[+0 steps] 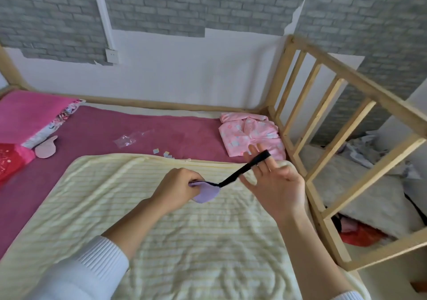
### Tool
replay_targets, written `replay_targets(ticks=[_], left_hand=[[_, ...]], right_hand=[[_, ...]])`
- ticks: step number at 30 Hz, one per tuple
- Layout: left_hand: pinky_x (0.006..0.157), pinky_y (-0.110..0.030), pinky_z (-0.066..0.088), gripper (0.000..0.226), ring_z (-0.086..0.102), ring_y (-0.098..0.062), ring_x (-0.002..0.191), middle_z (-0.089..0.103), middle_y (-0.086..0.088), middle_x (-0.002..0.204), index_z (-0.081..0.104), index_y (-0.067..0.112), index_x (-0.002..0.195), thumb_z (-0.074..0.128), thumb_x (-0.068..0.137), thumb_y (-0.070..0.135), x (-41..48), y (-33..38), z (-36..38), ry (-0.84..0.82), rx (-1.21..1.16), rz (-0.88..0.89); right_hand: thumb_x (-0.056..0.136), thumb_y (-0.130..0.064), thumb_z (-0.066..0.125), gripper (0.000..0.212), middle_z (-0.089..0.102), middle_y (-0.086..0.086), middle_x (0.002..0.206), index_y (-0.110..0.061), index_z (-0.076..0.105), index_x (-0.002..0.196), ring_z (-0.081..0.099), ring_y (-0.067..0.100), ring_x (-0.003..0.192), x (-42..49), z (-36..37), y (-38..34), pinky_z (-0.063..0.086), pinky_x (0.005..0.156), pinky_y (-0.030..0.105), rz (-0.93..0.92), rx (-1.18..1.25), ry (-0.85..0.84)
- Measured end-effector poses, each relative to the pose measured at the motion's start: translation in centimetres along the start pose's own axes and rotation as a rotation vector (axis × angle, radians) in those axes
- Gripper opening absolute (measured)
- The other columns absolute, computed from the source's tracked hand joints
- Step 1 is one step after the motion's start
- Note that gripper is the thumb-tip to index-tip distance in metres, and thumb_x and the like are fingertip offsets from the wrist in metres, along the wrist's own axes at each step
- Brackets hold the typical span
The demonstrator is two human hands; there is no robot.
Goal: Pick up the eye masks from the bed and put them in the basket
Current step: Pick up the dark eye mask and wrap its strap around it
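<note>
My left hand [176, 187] grips a lilac eye mask [206, 192] above the cream striped blanket [184, 242]. The mask's black elastic strap [245, 168] stretches up to the right and loops over the spread fingers of my right hand [275, 184]. A second, pink eye mask [46, 149] lies on the maroon bed sheet [143, 124] at the far left, beside the pink pillow. A red mesh object [11, 161] at the left edge may be the basket; only its corner shows.
Folded pink pyjamas [251, 133] lie at the bed's far right corner. A clear plastic bag [126, 140] and small paper scraps [161, 153] sit on the sheet. A pink pillow [30, 114] is at the left. The wooden rail [335, 119] borders the bed on the right.
</note>
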State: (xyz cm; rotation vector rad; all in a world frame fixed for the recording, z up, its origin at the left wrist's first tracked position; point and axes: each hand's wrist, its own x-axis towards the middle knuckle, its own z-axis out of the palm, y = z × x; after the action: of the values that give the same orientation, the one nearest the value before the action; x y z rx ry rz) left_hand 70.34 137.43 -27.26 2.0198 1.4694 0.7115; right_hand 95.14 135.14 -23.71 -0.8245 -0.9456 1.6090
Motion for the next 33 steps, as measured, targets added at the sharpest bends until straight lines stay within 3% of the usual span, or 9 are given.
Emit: replay_targets(ticks=[3, 6, 10, 13, 16, 19, 24, 27, 33], left_hand=[[0.05, -0.028, 0.027, 0.016, 0.031, -0.009, 0.052, 0.05, -0.007, 0.053, 0.065, 0.015, 0.062, 0.053, 0.066, 0.004, -0.3, 0.5, -0.2, 0.048, 0.011, 0.042], [0.047, -0.025, 0.028, 0.021, 0.041, -0.012, 0.051, 0.052, 0.004, 0.051, 0.068, 0.023, 0.065, 0.055, 0.068, 0.006, -0.4, 0.8, -1.2, 0.155, -0.007, 0.061], [0.058, -0.035, 0.045, 0.028, 0.059, -0.015, 0.063, 0.071, 0.002, 0.067, 0.076, 0.019, 0.076, 0.053, 0.071, 0.004, -0.9, 0.6, -2.1, 0.136, 0.003, 0.042], [0.051, -0.037, 0.026, 0.012, 0.032, -0.016, 0.055, 0.047, -0.015, 0.056, 0.056, 0.005, 0.058, 0.052, 0.069, 0.008, -1.8, 0.2, -2.1, 0.116, -0.018, 0.012], [0.052, -0.03, 0.021, 0.015, 0.028, -0.011, 0.052, 0.041, -0.016, 0.053, 0.048, 0.003, 0.055, 0.055, 0.068, 0.007, -2.7, 0.0, -2.4, 0.114, -0.111, 0.0], [0.049, -0.025, 0.026, 0.016, 0.033, -0.006, 0.049, 0.043, 0.004, 0.048, 0.056, 0.015, 0.055, 0.052, 0.066, 0.005, -3.3, -0.1, -2.9, 0.111, -0.261, -0.015], [0.063, -0.023, 0.049, 0.035, 0.063, -0.004, 0.069, 0.074, 0.014, 0.075, 0.078, 0.029, 0.086, 0.058, 0.077, 0.001, -5.4, -0.3, -3.9, 0.085, -0.473, -0.072], [0.081, -0.017, 0.048, 0.021, 0.061, 0.003, 0.093, 0.069, 0.027, 0.095, 0.074, 0.033, 0.091, 0.069, 0.078, 0.017, -7.0, 0.0, -4.1, 0.358, -0.45, -0.181], [0.046, -0.024, 0.03, 0.026, 0.038, -0.01, 0.049, 0.067, 0.011, 0.051, 0.078, 0.018, 0.07, 0.064, 0.079, 0.038, -11.2, 2.5, -2.8, 0.222, -0.479, -0.233]], right_hand=[[0.091, 0.005, 0.034, 0.045, 0.06, 0.023, 0.126, -0.005, 0.048, 0.133, 0.047, 0.039, 0.121, 1.3, 1.2, 0.2, 0.045, 0.099, 0.036, -0.037, -1.009, 0.31], [0.086, -0.001, 0.041, 0.035, 0.069, 0.018, 0.106, -0.017, 0.064, 0.106, 0.062, 0.037, 0.104, 0.8, 1.9, 0.7, 0.042, 0.094, 0.042, 0.333, -1.689, 0.041], [0.082, -0.028, 0.069, 0.014, 0.078, 0.008, 0.088, -0.017, 0.076, 0.086, 0.073, 0.026, 0.084, -0.8, 3.9, 1.2, 0.056, 0.089, 0.037, 0.566, -0.842, -0.642], [0.079, -0.041, 0.07, 0.033, 0.077, 0.005, 0.094, -0.017, 0.074, 0.101, 0.072, 0.021, 0.09, 0.2, 5.3, 0.8, 0.057, 0.082, 0.033, 0.226, -0.156, -0.275], [0.071, -0.031, 0.079, 0.029, 0.072, 0.007, 0.114, -0.025, 0.072, 0.099, 0.065, 0.006, 0.103, 0.9, 5.9, 1.2, 0.052, 0.092, 0.03, -0.15, -0.617, 0.172], [0.064, -0.037, 0.082, 0.041, 0.069, -0.025, 0.106, -0.038, 0.069, 0.103, 0.057, -0.015, 0.092, 0.4, 7.0, 2.9, 0.044, 0.095, 0.021, -0.11, -1.157, 0.042], [0.068, -0.019, 0.071, 0.006, 0.069, -0.005, 0.074, -0.022, 0.066, 0.07, 0.059, 0.013, 0.071, 0.6, 9.1, 3.5, 0.047, 0.086, 0.049, -0.219, -1.208, 0.08], [0.067, -0.016, 0.066, 0.008, 0.064, 0.001, 0.067, -0.012, 0.061, 0.064, 0.052, 0.017, 0.065, 0.4, 10.6, 4.2, 0.039, 0.095, 0.048, -0.313, -1.373, 0.087], [0.066, -0.03, 0.047, 0.017, 0.052, -0.01, 0.072, -0.015, 0.049, 0.058, 0.048, 0.009, 0.079, -1.7, 12.5, 6.2, 0.015, 0.109, 0.044, -0.418, -1.489, -0.064]])
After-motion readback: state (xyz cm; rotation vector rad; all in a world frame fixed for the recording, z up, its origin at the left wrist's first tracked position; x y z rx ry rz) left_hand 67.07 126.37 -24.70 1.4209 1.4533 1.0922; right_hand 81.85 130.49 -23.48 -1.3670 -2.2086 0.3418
